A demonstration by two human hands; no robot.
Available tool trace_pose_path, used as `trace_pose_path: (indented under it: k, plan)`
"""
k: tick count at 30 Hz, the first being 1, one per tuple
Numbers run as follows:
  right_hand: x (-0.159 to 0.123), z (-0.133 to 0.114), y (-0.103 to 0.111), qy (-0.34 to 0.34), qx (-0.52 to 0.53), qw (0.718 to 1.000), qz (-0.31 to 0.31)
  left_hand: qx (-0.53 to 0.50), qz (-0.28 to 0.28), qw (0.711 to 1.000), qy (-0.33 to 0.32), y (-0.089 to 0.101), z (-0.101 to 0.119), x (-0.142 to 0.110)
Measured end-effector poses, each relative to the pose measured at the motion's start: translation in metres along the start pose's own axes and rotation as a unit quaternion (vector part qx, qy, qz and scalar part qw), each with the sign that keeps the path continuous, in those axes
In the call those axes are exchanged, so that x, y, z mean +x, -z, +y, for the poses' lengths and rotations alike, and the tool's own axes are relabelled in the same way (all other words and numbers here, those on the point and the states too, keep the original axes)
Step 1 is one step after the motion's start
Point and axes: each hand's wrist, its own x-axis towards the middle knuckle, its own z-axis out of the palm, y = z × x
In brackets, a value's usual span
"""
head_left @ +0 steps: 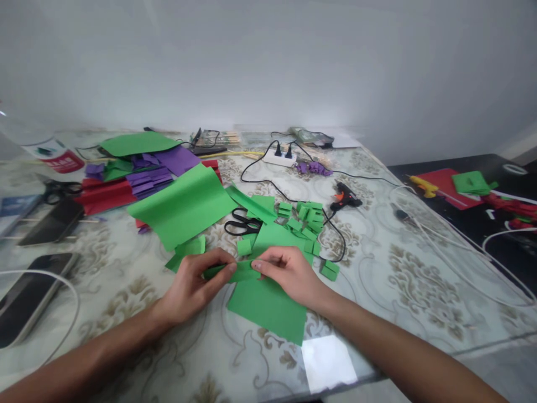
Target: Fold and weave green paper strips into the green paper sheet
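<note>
A folded strip of green paper (244, 271) stretches between my two hands at the middle of the table. My left hand (197, 285) pinches its left end, thumb on top. At the other end, the thumb and fingers of my right hand (285, 271) are closed on the strip. Under them lies a flat green sheet (268, 313). Small folded green pieces (308, 221) are scattered just beyond my right hand. Black-handled scissors (243, 222) rest beyond the strip, their blades hidden by paper. A larger curled green sheet (188, 204) lies beyond my left hand.
A black glue gun (346, 196) lies at the right, its cord looping near the green pieces. Behind stands a white power strip (279, 158). Phones (36, 296), a bottle (54, 154) and purple paper (149, 182) occupy the left. A black table (444, 162) adjoins at right.
</note>
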Motion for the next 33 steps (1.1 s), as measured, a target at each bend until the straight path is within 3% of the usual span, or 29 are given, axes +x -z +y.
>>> trace_pose_path:
  k: [4,10,17,23,33]
  plan:
    - [-0.002,0.003,-0.005,-0.002,0.056,0.998,-0.018,-0.005,0.007,1.000,0.001,-0.001,-0.001,0.002]
    - [-0.004,0.009,-0.008,0.006,-0.005,0.999,-0.036,-0.026,0.001,1.000,0.007,-0.003,-0.004,0.000]
    - [-0.004,-0.003,-0.008,0.000,0.044,0.999,0.027,-0.088,-0.097,0.990,0.055,-0.008,-0.007,-0.004]
    - [-0.007,-0.002,-0.011,0.015,0.037,0.999,0.035,-0.132,-0.163,0.974,0.085,-0.011,-0.005,-0.004]
    - [-0.014,0.008,-0.014,0.067,-0.048,0.996,-0.043,-0.104,-0.110,0.987,0.055,-0.006,-0.003,-0.002]
